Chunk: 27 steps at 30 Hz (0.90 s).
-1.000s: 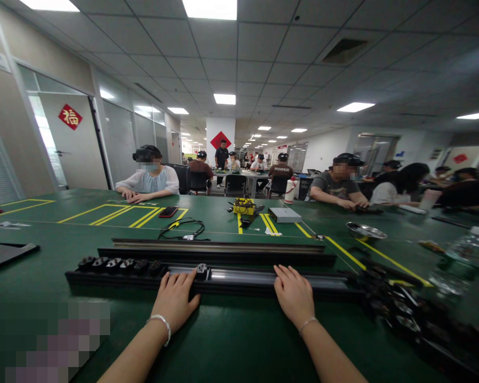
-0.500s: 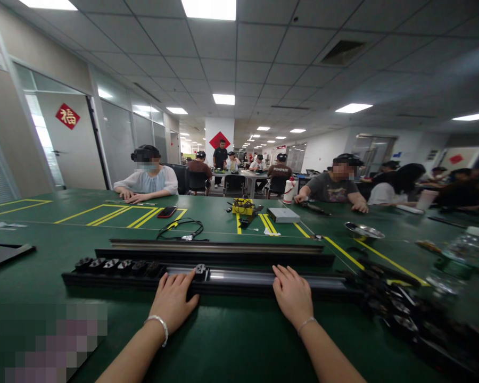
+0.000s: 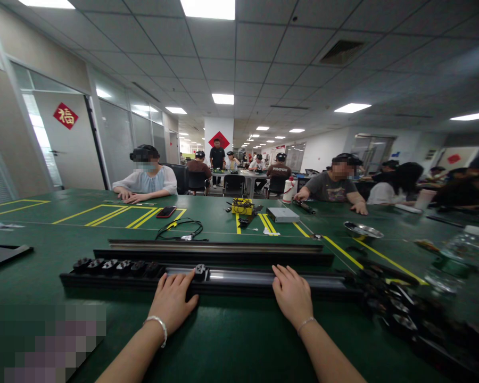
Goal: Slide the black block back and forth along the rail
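Note:
A long black rail (image 3: 239, 287) with a grey inner channel lies crosswise on the green table in front of me. Several small black modules that look like sockets (image 3: 123, 267) sit in a row in its left part. My left hand (image 3: 174, 300) rests on the rail with fingers stretched out, the fingertips beside a single socket module (image 3: 200, 272) with a pale face; the index fingertip seems to touch it. Farther right, my right hand (image 3: 293, 295) lies on the rail with its fingers extended, holding nothing.
Behind it lies a second black rail (image 3: 215, 257). Loose socket modules (image 3: 403, 322) are heaped at the right, near a plastic bottle (image 3: 455, 260). A metal bowl (image 3: 363, 230), a black cable (image 3: 179, 229), a phone (image 3: 166, 212) and a grey box (image 3: 282, 215) lie farther back. Two people sit opposite.
Both of my hands stay in place on the rail. The view has shifted very slightly. Across the table at the right, a person's hand has moved a dark object a little.

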Each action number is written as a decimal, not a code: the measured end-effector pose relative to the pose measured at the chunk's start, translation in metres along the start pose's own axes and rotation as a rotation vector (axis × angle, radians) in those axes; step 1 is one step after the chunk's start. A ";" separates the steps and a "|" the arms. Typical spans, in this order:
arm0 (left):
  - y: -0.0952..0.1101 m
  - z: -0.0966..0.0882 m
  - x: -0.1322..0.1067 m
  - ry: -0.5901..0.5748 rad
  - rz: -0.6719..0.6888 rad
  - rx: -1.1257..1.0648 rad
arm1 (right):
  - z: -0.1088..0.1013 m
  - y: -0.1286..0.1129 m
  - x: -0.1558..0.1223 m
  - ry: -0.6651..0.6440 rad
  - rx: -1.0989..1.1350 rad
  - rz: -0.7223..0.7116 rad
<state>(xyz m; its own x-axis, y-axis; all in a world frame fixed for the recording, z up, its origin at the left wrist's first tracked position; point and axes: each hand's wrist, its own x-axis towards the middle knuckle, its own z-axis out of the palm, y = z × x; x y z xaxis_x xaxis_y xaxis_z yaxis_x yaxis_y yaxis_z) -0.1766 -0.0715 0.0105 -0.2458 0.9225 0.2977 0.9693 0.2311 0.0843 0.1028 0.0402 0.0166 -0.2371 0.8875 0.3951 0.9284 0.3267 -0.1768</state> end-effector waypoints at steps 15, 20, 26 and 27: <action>0.002 -0.002 -0.001 -0.014 -0.002 0.022 | 0.000 0.000 0.000 0.011 0.005 0.000; 0.003 -0.003 -0.001 -0.021 0.000 0.036 | -0.001 -0.001 -0.001 -0.011 -0.003 0.007; 0.006 -0.003 -0.001 -0.003 -0.005 0.043 | -0.003 -0.002 -0.001 -0.027 -0.013 0.013; 0.006 -0.002 -0.001 -0.003 -0.006 0.044 | -0.003 -0.002 -0.001 -0.029 -0.016 0.013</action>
<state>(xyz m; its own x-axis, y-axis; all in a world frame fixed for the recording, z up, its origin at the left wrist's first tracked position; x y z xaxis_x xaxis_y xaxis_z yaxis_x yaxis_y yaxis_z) -0.1702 -0.0719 0.0130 -0.2513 0.9220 0.2946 0.9674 0.2496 0.0441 0.1019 0.0377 0.0198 -0.2325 0.9009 0.3666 0.9359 0.3098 -0.1678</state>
